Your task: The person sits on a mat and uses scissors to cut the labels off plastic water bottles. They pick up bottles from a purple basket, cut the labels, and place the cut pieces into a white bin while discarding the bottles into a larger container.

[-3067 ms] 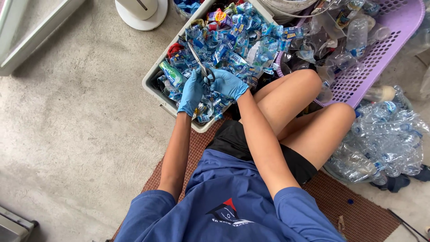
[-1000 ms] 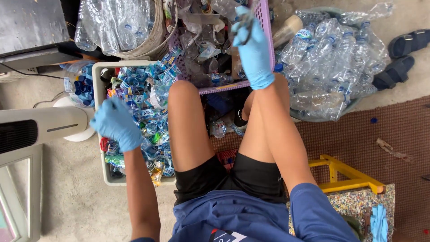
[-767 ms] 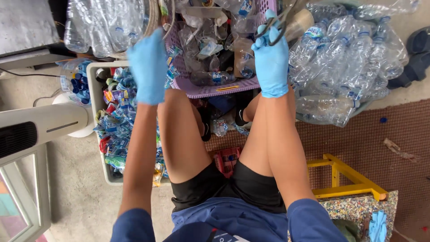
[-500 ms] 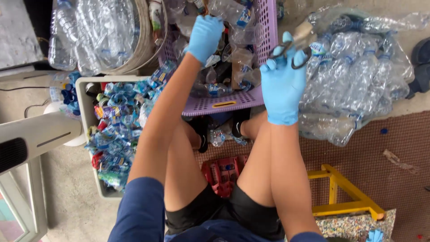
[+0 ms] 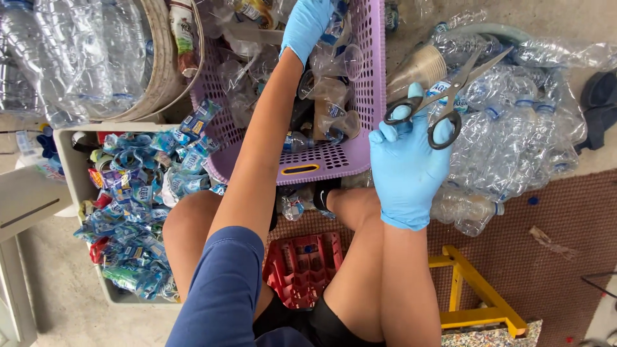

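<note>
Scissors (image 5: 443, 96) sit in the right hand (image 5: 406, 168), blue-gloved fingers hooked through the black loops and clamped on them, blades a bit apart and pointing up-right over a heap of crushed clear bottles (image 5: 514, 135). Left hand (image 5: 307, 26), also gloved, is down inside the purple basket (image 5: 369, 83), curled among clear plastic cups (image 5: 337, 64), but whether it's gripping one I can't tell. Left of the knees there's a pale bin (image 5: 67, 138) stuffed with blue bottle labels (image 5: 132, 199), plus a red crate (image 5: 303, 266) between the legs.
</note>
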